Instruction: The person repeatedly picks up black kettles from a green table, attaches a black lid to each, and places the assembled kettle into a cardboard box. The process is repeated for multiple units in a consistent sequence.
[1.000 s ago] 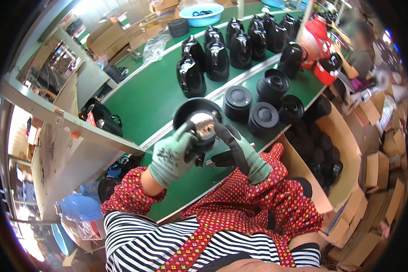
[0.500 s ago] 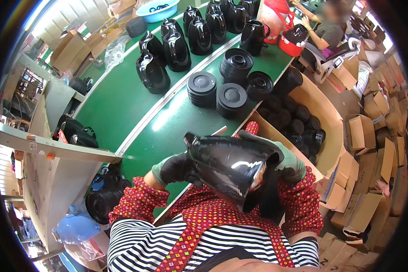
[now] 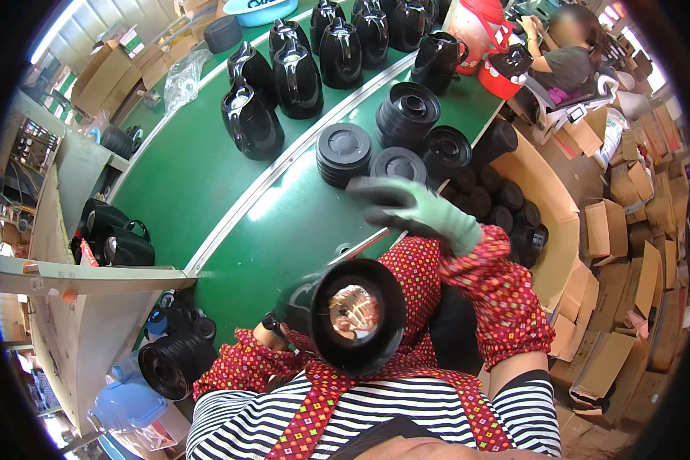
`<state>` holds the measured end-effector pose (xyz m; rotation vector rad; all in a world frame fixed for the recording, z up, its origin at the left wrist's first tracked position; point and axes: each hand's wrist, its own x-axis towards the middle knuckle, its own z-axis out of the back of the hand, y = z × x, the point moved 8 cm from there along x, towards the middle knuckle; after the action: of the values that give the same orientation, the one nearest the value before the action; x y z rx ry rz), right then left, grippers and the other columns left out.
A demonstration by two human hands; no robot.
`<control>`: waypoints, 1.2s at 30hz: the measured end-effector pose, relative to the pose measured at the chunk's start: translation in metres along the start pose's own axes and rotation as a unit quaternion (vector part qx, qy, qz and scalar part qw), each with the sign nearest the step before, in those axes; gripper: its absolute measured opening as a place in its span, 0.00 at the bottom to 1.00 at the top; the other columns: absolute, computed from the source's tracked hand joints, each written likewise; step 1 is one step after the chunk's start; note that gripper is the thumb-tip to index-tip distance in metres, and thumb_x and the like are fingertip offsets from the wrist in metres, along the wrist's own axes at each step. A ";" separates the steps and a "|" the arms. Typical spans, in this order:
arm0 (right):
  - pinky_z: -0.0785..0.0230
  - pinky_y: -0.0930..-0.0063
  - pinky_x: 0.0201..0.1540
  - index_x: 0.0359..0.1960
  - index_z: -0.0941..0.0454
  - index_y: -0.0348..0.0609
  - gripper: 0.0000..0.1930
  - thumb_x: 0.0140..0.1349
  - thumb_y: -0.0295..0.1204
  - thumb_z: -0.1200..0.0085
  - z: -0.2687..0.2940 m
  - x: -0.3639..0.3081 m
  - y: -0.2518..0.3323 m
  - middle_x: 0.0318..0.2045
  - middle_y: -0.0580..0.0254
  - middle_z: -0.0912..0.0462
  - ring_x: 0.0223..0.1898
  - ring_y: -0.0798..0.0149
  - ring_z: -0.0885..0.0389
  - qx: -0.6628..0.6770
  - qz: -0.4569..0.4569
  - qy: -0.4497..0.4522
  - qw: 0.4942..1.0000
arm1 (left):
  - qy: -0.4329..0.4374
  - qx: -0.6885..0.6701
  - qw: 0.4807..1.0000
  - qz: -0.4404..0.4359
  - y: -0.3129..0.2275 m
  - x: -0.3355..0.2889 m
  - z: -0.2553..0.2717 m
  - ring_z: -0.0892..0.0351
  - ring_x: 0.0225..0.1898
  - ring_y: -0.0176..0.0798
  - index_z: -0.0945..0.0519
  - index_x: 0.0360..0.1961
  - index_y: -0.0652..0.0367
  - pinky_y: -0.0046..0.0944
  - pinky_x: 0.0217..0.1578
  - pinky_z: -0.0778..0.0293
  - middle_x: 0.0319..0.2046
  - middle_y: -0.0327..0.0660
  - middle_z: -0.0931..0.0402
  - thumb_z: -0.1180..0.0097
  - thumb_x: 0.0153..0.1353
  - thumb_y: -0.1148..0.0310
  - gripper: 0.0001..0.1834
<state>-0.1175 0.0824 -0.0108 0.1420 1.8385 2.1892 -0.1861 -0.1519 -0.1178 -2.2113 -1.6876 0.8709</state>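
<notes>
A glossy black jug body (image 3: 299, 303) is tipped over in front of my chest, its round mouth facing up toward me and a shiny metallic inside showing. My left hand (image 3: 273, 328), mostly hidden behind the jug, grips it from the left. My right hand (image 3: 425, 211), in a green glove with dark fingers, is stretched over the bench with fingers extended and slightly blurred. Its fingertips are at the near edge of a stack of black round discs (image 3: 400, 163). Beside that are another disc stack (image 3: 343, 149), stacked black rings (image 3: 408, 111) and a black round cap (image 3: 446, 149).
Several black jugs (image 3: 297, 80) stand on the green bench (image 3: 207, 153) beyond a metal strip. A cardboard box (image 3: 563, 222) of black cylindrical parts is at the right. A red-and-white container (image 3: 471, 31) stands far right, near a seated person (image 3: 563, 65). A shelf post (image 3: 92, 276) is left.
My right hand has let go of the jug and moved up to the disc stacks. The jug has swung left and turned its mouth toward me.
</notes>
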 end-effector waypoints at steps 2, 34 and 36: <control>0.49 0.39 0.78 0.74 0.27 0.65 0.49 0.53 0.71 0.33 0.046 0.021 -0.040 0.75 0.40 0.35 0.74 0.37 0.36 -0.450 -0.140 -0.186 0.862 | -0.025 0.005 1.000 -0.018 -0.006 -0.006 0.009 0.21 0.65 0.40 0.31 0.75 0.64 0.43 0.66 0.22 0.69 0.49 0.25 0.38 0.75 0.70 0.31; 0.48 0.44 0.76 0.77 0.34 0.36 0.48 0.65 0.59 0.36 -0.045 -0.230 0.047 0.75 0.35 0.36 0.75 0.37 0.38 -0.182 0.185 -0.349 0.900 | 0.175 -0.086 0.969 0.154 0.047 0.074 -0.052 0.25 0.70 0.48 0.38 0.79 0.61 0.52 0.71 0.25 0.74 0.51 0.32 0.50 0.80 0.68 0.29; 0.47 0.41 0.75 0.77 0.34 0.36 0.50 0.63 0.60 0.35 -0.050 -0.237 0.053 0.73 0.32 0.37 0.73 0.33 0.37 -0.253 0.213 -0.343 0.879 | 0.211 -0.084 0.961 0.158 0.046 0.074 -0.063 0.27 0.71 0.48 0.40 0.79 0.61 0.53 0.72 0.27 0.75 0.50 0.34 0.49 0.80 0.68 0.31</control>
<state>0.0883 -0.0382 0.0558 1.1318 0.8685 2.3580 -0.1007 -0.0859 -0.1144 -2.5929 -1.2707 0.2808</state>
